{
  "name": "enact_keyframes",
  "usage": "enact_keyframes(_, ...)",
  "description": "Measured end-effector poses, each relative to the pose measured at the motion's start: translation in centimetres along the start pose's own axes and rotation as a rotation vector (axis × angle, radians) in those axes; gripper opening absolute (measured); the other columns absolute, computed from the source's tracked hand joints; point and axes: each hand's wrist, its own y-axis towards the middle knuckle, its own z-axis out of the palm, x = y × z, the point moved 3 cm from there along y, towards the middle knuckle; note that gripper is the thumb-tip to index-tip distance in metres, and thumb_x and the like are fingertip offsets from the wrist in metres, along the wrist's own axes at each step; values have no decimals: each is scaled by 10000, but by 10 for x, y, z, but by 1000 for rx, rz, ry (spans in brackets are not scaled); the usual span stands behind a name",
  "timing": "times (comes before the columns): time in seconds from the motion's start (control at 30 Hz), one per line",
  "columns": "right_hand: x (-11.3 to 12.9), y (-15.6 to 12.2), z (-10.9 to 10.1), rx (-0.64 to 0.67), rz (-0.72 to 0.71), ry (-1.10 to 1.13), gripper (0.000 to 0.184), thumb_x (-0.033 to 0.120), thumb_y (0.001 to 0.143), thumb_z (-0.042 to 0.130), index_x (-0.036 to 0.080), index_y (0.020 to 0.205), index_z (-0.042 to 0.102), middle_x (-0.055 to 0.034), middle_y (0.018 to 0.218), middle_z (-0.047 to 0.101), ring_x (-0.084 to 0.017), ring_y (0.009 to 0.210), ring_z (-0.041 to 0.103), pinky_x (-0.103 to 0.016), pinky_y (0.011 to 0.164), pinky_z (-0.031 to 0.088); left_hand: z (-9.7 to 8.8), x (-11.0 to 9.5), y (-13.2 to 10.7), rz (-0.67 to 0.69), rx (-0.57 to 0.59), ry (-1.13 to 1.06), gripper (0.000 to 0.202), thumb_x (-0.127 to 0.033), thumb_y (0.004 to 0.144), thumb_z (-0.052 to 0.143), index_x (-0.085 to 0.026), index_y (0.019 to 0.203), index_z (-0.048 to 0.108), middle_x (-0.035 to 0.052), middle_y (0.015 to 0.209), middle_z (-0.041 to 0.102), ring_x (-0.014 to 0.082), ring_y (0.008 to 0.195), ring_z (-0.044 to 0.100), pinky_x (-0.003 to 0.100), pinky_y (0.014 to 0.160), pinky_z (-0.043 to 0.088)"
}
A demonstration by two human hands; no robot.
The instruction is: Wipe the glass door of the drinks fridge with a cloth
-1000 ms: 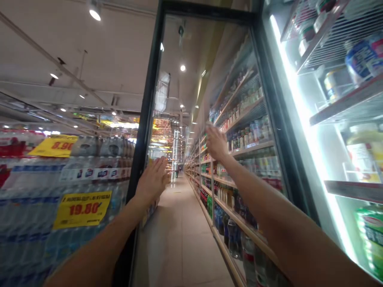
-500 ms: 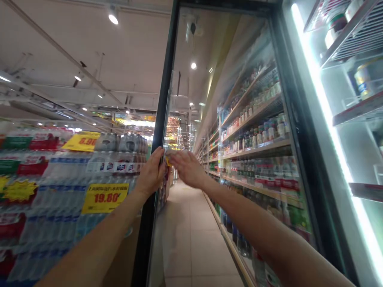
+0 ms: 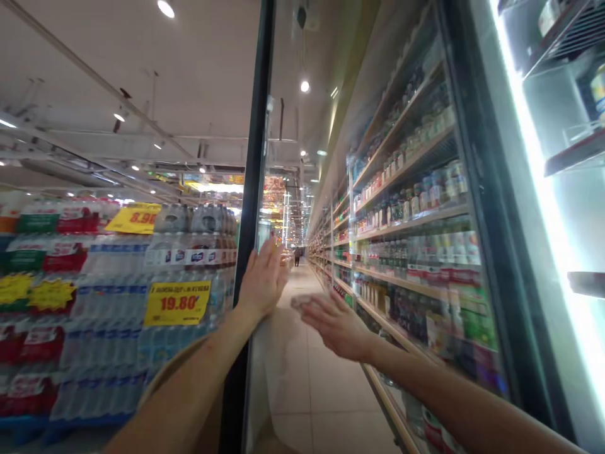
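A tall glass cooler door (image 3: 288, 378) with a black frame (image 3: 254, 157) stands open before me. My left hand (image 3: 263, 277) lies against the glass beside the frame's left upright, its fingers stretched upward. Lower and to the right, my right hand (image 3: 333, 321) has its fingers extended toward the glass, where a faint reflection meets the tips. Whether those fingertips touch the pane I cannot tell. No object shows in either hand.
At left are stacked packs of bottled water (image 3: 101, 290) with a yellow price sign (image 3: 177, 302). Shelves of drinks (image 3: 416, 208) appear in the glass at right. Beyond the door's hinge side are a lit cooler interior (image 3: 558, 189) and a wire shelf (image 3: 574, 41).
My left hand has gone from wrapping the door frame to lying flat on the glass. My right hand has moved down and right, away from the left hand. The view has shifted slightly.
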Motion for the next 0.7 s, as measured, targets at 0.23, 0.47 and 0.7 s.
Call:
enact_keyframes(0.23,-64,-34,-28,-221,601,-199,526,221,855,402,216,1381,399,-81,1439,409,-254,1383,257,-521,1116,175,27,-11,-29,19,-1,117,547,-375,908,370,-145,1402,318,150,1488,278,258,1404,168,465,1107,227)
enact_keyframes(0.47,37,-101,14,-17,95,-10,574,152,801,413,310,1352,421,34,1368,503,-152,1371,285,-416,1151,178,29,-16,-29,-5,-26,105,587,-375,906,375,-171,1438,235,141,1499,252,256,1407,154,481,1116,199)
enact_keyframes(0.7,-8,-81,-3,-224,733,-243,555,229,850,395,251,1403,356,-57,1428,427,-252,1394,229,-499,1127,131,53,-72,-71,79,-11,86,651,-397,883,446,-215,1453,191,122,1480,301,275,1403,167,526,1117,147)
